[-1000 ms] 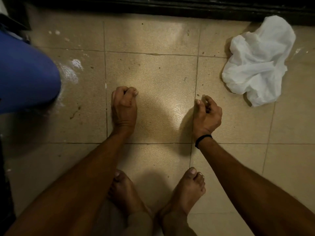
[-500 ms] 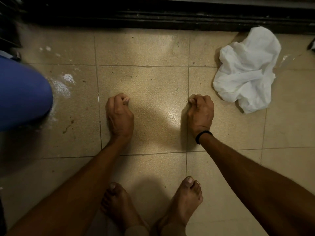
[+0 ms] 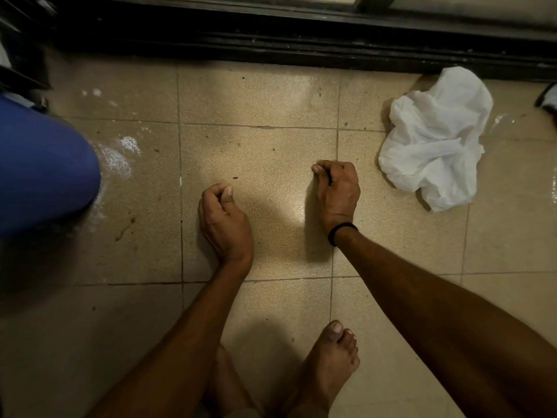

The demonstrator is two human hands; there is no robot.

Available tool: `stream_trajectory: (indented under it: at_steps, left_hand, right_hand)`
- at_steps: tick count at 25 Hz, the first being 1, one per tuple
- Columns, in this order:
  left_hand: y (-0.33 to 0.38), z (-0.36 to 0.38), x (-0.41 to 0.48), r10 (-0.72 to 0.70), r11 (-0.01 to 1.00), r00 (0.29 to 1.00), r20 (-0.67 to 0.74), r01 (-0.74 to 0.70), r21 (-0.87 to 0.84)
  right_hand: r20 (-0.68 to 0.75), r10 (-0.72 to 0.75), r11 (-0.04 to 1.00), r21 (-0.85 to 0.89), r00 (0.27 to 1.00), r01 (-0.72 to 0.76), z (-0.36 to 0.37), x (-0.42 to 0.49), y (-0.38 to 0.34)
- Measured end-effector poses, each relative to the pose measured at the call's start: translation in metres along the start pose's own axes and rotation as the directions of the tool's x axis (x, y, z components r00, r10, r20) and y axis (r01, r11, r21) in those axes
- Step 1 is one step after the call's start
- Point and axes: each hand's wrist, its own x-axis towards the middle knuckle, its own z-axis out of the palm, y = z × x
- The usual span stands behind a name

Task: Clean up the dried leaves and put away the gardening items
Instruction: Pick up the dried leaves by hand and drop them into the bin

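Note:
My left hand (image 3: 224, 218) hovers low over the beige tiled floor (image 3: 262, 146) with its fingers curled and the thumb pressed against the forefinger; nothing shows inside it. To the right, my right hand (image 3: 337, 191), with a black band at the wrist, has its fingertips bunched together, and a small dark bit that looks like dried leaf shows in the pinch. A tiny dark speck (image 3: 235, 178) lies on the tile just beyond my left hand. A crumpled white plastic bag (image 3: 434, 140) lies on the floor right of my right hand, apart from it.
A large blue rounded object (image 3: 45, 167) fills the left side, with white residue (image 3: 117, 158) on the tiles beside it. A dark sliding-door track (image 3: 301, 40) runs along the far edge. My bare feet (image 3: 331, 357) stand below my arms.
Both hands have shifted a little to the right across the tile. My right hand's fingers, looser a second ago, are now bunched tight. The view has tilted up toward the door track.

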Motion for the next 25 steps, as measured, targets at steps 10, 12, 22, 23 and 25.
stream_trajectory:
  at_steps: [10, 12, 22, 23, 25]
  left_hand:
    - [-0.009, 0.002, 0.010, 0.087, 0.992, 0.986, 0.145, -0.099, 0.077]
    - [-0.012, 0.008, 0.020, 0.162, 0.976, 0.974, 0.155, -0.182, 0.123]
    - [-0.026, 0.013, 0.029, 0.435, 0.812, 0.861, 0.265, -0.502, 0.297]
    - [-0.024, 0.010, 0.029, 0.431, 0.802, 0.855, 0.288, -0.509, 0.313]
    - [-0.014, -0.004, 0.024, 0.375, 0.827, 0.878, 0.297, -0.462, 0.321]
  right_hand:
    - [-0.042, -0.177, 0.960, -0.227, 0.983, 0.163, 0.008, 0.005, 0.002]
    - [-0.035, -0.164, 0.944, -0.296, 0.986, 0.147, 0.010, 0.008, 0.000]
    - [0.137, -0.132, 0.942, -0.291, 0.982, 0.167, 0.017, -0.046, 0.003]
    - [0.145, -0.102, 0.952, -0.271, 0.984, 0.139, 0.015, -0.053, 0.000]
    - [0.135, -0.003, 0.983, -0.183, 0.991, 0.028, 0.011, -0.065, -0.020]
